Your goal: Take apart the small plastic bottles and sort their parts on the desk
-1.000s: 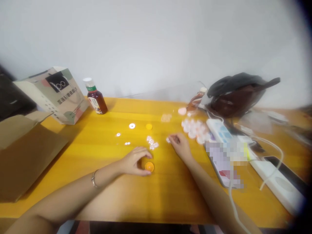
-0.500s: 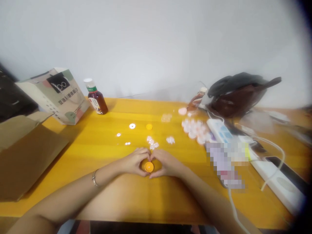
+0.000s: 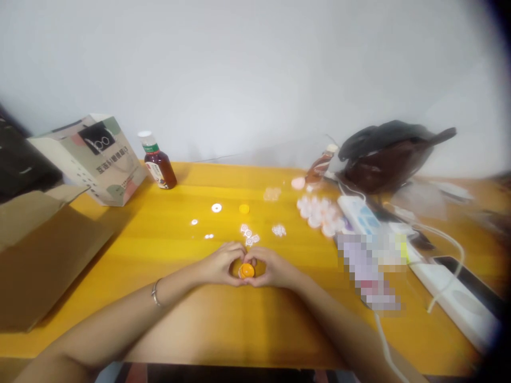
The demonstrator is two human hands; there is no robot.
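Note:
Between both hands, over the near middle of the table, is a small orange round cap-like piece (image 3: 247, 271) with its hollow side facing up toward me. My left hand (image 3: 223, 265) curls its thumb and fingers around its left side. From the right, my right hand (image 3: 273, 268) closes on it with thumb and fingers, the fingertips of both hands meeting. Just beyond them lie several small white patterned pieces (image 3: 249, 234) and a pile of tiny white bits (image 3: 279, 230). Farther out sit a yellow disc (image 3: 244, 209) and a white ring (image 3: 216, 208).
Left are a cardboard box (image 3: 43, 255), a paper bag (image 3: 107, 159) and a dark red bottle (image 3: 160, 165). On the right are clustered round containers (image 3: 319, 213), a tilted bottle (image 3: 320, 163), a dark bag (image 3: 393, 154), power strips (image 3: 451, 298) and a white cable (image 3: 383, 340).
The orange piece has shifted slightly right and tilted between the fingers. My right thumb has moved up and left against it, narrowing the space between the hands.

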